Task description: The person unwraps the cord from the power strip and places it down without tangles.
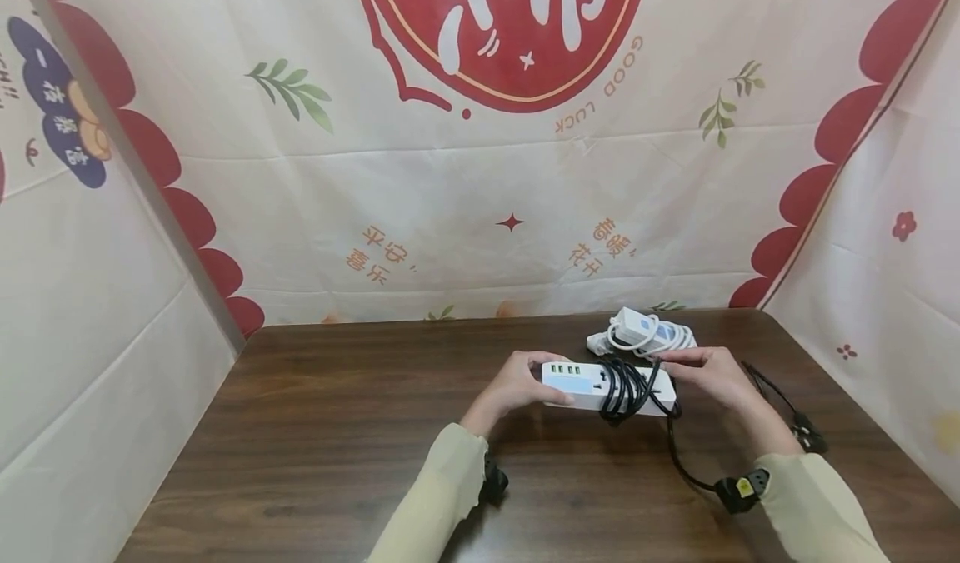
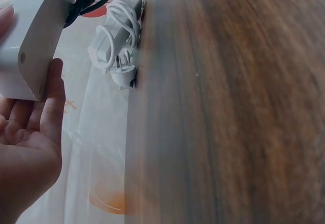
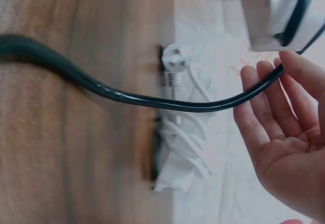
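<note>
Left sleeve [image 1: 438, 496]: pale cream-green, soft folds, wavy cuff edge
Right sleeve [image 1: 813, 505]: same pale shade — plain, wide at the cuff
Wrist unit [image 1: 493, 481]: small, black, by the left cuff — finer details too dark to tell

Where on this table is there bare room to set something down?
Widest: the table left of the left hand, up to the cloth wall. Another bare patch lies between the sleeves, nearer than the held strip. Crowded: around the right hand, with the white-corded strip behind, black cord beside.
</note>
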`<state>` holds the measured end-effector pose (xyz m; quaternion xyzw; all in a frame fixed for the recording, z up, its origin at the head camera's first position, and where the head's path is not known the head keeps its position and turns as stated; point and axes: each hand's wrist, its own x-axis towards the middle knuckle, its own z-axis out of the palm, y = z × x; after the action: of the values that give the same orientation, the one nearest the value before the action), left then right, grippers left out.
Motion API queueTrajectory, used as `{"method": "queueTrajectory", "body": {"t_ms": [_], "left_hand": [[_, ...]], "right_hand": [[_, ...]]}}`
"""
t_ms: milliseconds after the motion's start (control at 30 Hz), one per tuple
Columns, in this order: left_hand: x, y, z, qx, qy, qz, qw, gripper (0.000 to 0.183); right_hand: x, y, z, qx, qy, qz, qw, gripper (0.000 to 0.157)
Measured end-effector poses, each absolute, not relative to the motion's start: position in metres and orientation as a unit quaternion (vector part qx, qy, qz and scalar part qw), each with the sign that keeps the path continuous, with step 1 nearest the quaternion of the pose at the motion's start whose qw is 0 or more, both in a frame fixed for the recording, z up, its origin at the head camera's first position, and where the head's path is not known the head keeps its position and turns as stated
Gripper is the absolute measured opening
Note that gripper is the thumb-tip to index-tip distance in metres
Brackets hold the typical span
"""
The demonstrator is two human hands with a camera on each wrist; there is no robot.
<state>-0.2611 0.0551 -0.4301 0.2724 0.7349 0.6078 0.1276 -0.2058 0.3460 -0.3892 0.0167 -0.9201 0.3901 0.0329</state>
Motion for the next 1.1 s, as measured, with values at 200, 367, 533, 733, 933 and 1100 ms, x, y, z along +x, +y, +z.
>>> {"method": "queueTrajectory", "body": {"t_ms": [200,367,533,733,933,1100], "left_hand": [[-0.261,0.054,-0.431,0.269,0.735,0.611,0.124,0.047],[-0.261,0.055,-0.433,0.268,0.737,0.609,0.12,0.047],[-0.26,0.058,-0.433,0.273,0.734,0.609,0.122,0.047],[-0.261,0.06,-0.435,0.267,0.735,0.611,0.122,0.046],[-0.261,0.062,-0.434,0.268,0.728,0.618,0.124,0.045],[-0.26,0.062,-0.434,0.263,0.724,0.625,0.129,0.045]], "right_hand": [[-0.203,0.346,-0.373,0.024,-0.917,0.396,0.051,0.042],[-0.201,0.35,-0.366,0.03,-0.919,0.39,0.051,0.042],[-0.198,0.358,-0.362,0.037,-0.928,0.365,0.059,0.038],[-0.193,0.367,-0.359,0.04,-0.936,0.344,0.067,0.037],[-0.19,0.37,-0.357,0.043,-0.932,0.354,0.06,0.037],[-0.187,0.375,-0.356,0.042,-0.928,0.366,0.057,0.034]]}}
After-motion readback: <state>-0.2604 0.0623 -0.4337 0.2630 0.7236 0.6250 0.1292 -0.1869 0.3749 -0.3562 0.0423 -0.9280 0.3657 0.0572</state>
